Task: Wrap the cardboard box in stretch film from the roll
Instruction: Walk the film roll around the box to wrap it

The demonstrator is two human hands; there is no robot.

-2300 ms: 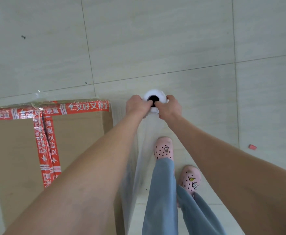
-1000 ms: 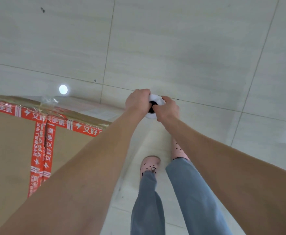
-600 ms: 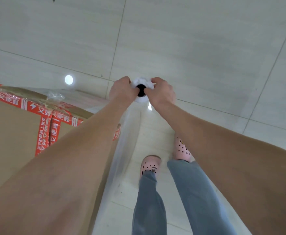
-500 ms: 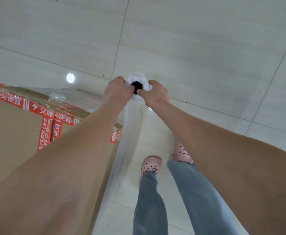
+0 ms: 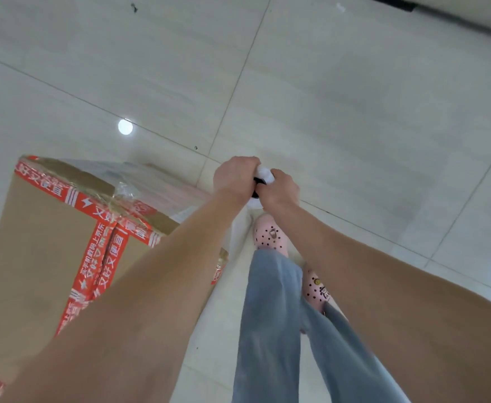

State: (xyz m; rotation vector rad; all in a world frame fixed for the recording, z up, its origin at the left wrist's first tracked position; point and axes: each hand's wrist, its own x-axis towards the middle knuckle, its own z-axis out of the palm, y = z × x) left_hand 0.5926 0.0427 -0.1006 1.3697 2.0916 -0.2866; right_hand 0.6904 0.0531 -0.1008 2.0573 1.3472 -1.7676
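Open tile floor (image 5: 354, 97) spreads beyond and right of the cardboard box (image 5: 40, 251), pale, glossy, grey-jointed. The box stands at the left, brown, crossed with red printed tape (image 5: 98, 257), clear film (image 5: 165, 186) hazing its far side. Left hand (image 5: 234, 178) and right hand (image 5: 282, 189) both curl round the white stretch film roll (image 5: 265, 173) just off its corner.

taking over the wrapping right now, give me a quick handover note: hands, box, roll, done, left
Left hand and right hand: both grip the top end of the white roll of stretch film, held upright.
Brown cardboard box sealed with red printed tape: on the tiled floor, left of the roll.
Done: clear film lies over the box's far side.
Left: carry the roll round the other sides; number of turns on cannot be told.
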